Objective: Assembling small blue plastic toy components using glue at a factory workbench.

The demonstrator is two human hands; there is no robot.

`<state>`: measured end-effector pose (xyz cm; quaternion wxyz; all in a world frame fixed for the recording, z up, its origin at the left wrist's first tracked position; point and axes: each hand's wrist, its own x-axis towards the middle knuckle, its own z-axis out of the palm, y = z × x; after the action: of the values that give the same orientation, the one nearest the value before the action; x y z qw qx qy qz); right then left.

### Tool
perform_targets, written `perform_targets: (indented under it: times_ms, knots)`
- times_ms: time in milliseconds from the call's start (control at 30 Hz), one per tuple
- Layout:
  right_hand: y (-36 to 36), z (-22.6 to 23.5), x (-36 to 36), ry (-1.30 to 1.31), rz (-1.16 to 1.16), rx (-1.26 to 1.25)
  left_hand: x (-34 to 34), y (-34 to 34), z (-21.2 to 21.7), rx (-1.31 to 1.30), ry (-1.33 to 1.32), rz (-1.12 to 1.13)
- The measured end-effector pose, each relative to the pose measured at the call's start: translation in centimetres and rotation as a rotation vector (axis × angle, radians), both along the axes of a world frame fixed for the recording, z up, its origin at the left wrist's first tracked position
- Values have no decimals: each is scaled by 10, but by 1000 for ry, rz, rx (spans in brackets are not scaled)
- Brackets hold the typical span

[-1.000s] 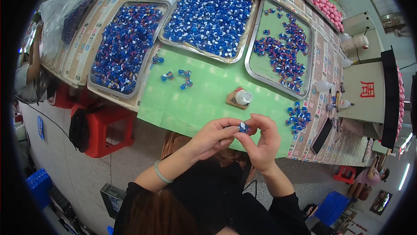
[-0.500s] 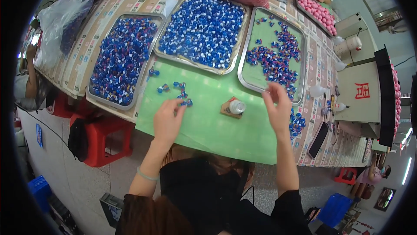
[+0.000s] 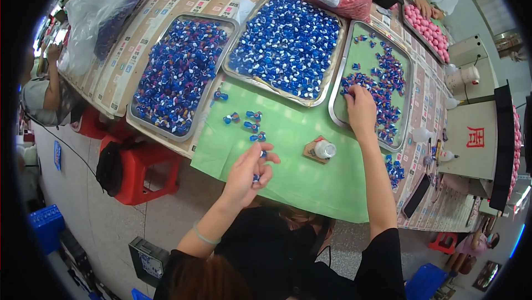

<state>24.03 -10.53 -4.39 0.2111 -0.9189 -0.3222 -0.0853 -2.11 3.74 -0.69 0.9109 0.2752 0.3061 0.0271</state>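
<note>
My left hand [image 3: 248, 173], a bracelet at its wrist, is raised over the near edge of the green sheet [image 3: 271, 172]. Its curled fingers hold small blue-and-white pieces [image 3: 256, 178], partly hidden by the hand. Just beyond it lie several loose blue pieces with red and white parts [image 3: 254, 126]. My right hand [image 3: 361, 109] reaches into the right tray [image 3: 334, 113], fingers pinched together at the left edge of the blue and red pieces [image 3: 388, 95]; what they grip is hidden. Between my hands, a small clear bottle [image 3: 325, 149] stands in a brown block [image 3: 310, 150].
A tray of bright blue and white pieces [image 3: 288, 42] lies at the back middle, another full tray [image 3: 180, 73] to its left. On the right are a phone [image 3: 417, 196] and squeeze bottles [image 3: 421, 135]. A red stool [image 3: 141, 172] stands left. Other people sit at the table.
My right hand has moved forward and down into the right tray. My left hand has drawn back from the loose pieces with some in its fingers. The whole view has shifted slightly.
</note>
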Motion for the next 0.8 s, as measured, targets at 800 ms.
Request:
perform_targets:
  times_ms: [800]
  knots:
    - [-85, 45, -112, 1619, -87, 1355, 24, -24, -11, -245, -60, -176]
